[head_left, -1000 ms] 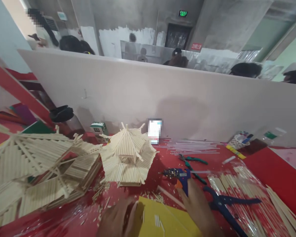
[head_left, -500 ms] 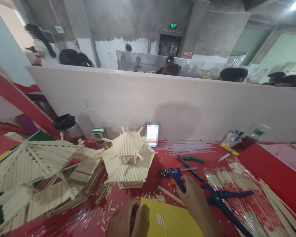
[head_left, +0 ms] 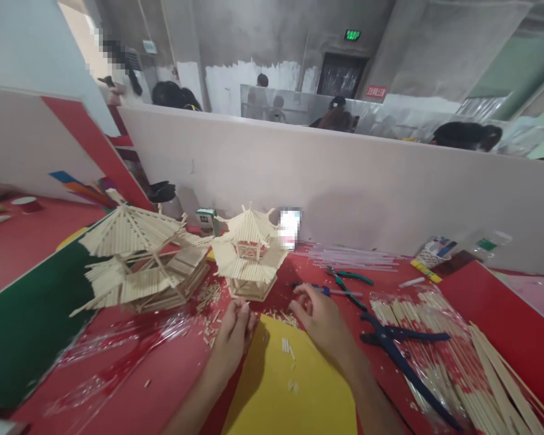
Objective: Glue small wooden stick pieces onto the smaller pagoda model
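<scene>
A small two-tiered pagoda model [head_left: 249,266] made of pale wooden sticks stands upright in the middle. My left hand [head_left: 236,326] is closed in front of its base, thumb and fingers pressed together; whatever they may hold is hidden. My right hand [head_left: 316,309] hovers over the near side of the blue hot glue gun [head_left: 325,291], fingers curved and apart, with nothing seen between them. It hides part of the glue gun. Under and between my forearms lies a yellow sheet [head_left: 294,386] with several short stick pieces [head_left: 286,346] on it.
A larger stick-built pavilion [head_left: 140,266] stands at left. Green-handled pliers [head_left: 351,284], big dark-blue cutters [head_left: 396,344] and bagged sticks [head_left: 435,338] lie at right. Glue sticks [head_left: 353,257] and a lit phone [head_left: 290,228] are by the white partition [head_left: 367,187]. Stick scraps litter the red table.
My left hand has moved forward to the small pagoda's base. My right hand has come off the glue gun's handle and moved left, its fingers now apart. The camera view has shifted.
</scene>
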A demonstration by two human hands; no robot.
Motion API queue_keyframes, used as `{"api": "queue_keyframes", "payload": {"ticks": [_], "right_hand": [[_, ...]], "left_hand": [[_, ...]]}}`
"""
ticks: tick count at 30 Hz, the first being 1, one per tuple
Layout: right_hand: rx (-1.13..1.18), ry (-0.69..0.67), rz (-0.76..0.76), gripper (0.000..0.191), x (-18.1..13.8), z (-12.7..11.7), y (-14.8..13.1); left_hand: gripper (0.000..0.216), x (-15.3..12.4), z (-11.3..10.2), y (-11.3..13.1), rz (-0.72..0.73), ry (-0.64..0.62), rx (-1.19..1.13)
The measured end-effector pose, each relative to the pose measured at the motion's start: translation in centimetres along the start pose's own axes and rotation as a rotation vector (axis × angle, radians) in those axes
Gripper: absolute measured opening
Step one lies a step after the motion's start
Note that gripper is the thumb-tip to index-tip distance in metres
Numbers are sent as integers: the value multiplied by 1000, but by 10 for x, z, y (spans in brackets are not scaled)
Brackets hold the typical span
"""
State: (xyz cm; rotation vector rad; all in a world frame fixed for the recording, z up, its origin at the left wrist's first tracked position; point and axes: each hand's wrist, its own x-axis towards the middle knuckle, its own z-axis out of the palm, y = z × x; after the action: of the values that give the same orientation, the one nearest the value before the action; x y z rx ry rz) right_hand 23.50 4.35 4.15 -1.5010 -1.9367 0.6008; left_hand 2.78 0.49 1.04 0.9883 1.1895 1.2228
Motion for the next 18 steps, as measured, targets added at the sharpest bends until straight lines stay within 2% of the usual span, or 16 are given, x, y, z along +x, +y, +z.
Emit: {"api": "queue_keyframes", "payload": {"ticks": [3,6,9,13,18], "right_hand": [[91,-76,-81,15,15,16,-17],[90,-57,-173,22,32,36,-17],[48,-67,-203,28,47,48,-13],[23,-125,-248,22,57,51,-12],[30,-150,-281,15,60,48,-10]], "left_hand": [[36,3,6,-3,-86,13,-102],[37,10,5,-4,-85,138,-118],[38,17,4,-9,-53,251,-86],[39,23,10,-16,-50,334,-87],[37,26,21,-18,-125,386,-226]]}}
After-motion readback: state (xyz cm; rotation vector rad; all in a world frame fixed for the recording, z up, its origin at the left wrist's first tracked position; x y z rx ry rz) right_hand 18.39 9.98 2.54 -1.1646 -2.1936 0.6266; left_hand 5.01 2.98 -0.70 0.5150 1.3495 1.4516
